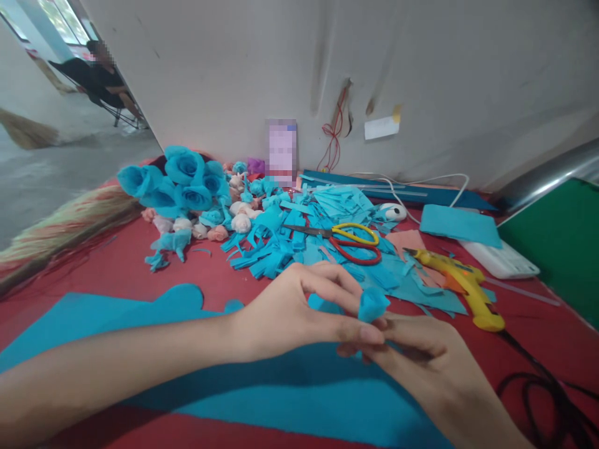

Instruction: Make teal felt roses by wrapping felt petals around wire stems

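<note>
Between my fingers is a small blue crepe paper flower [373, 304], rolled into a cup with its mouth facing up. My left hand [304, 312] pinches it from the left, thumb in front and fingers behind. From the right, my right hand [421, 349] closes on its lower end, where the fingertips of both hands meet and partly hide it. Under both hands lies a large blue sheet [299, 386] on the red table [224, 430]. Beyond them rest scissors [344, 237] with yellow and red handles, on a heap of blue paper strips [276, 249].
A yellow glue gun [463, 284] with a black cord lies on the right. At the back left stand large blue paper roses [182, 178] beside several small pale rosebuds [241, 223]. A phone [281, 149] leans against the wall. A person [110, 81] sits far left.
</note>
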{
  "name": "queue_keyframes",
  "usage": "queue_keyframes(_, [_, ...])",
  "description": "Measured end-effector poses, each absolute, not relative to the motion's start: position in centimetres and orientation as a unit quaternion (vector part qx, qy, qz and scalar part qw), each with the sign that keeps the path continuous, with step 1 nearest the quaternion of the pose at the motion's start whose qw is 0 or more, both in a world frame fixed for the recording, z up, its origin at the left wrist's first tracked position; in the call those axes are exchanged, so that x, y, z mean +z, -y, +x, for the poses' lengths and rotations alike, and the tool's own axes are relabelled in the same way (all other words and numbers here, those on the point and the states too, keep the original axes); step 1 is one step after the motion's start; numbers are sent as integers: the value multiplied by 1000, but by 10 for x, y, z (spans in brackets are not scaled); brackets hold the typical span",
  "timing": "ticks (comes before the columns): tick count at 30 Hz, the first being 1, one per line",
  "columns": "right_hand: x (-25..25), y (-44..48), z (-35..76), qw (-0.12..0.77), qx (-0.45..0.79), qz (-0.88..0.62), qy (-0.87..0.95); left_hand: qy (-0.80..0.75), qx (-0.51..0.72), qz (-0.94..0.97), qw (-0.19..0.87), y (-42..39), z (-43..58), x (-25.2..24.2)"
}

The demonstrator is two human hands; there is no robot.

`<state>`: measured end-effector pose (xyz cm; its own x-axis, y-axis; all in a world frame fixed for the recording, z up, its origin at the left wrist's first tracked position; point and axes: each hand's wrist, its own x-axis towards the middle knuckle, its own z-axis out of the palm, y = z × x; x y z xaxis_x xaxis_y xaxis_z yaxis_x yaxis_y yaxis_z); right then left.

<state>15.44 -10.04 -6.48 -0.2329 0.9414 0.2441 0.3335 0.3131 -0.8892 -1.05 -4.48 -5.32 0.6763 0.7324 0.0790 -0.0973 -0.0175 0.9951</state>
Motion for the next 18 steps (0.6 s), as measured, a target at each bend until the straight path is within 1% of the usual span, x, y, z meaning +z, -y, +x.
queue_keyframes(4, [-66, 100, 154, 418, 327, -453, 716, -240, 322, 663, 632, 44, -10, -51])
queue_keyframes(9, [-63, 99, 150, 433, 311, -449, 717, -229, 321, 697, 599, 44, -11, -49])
queue_keyframes(13, [-58, 97, 146, 441, 304, -443, 719, -217, 306, 704, 603, 45, -12, -47])
queue_keyframes(18, [-64, 98, 149, 439, 256, -444, 738, -241, 328, 685, 604, 45, -12, -47])
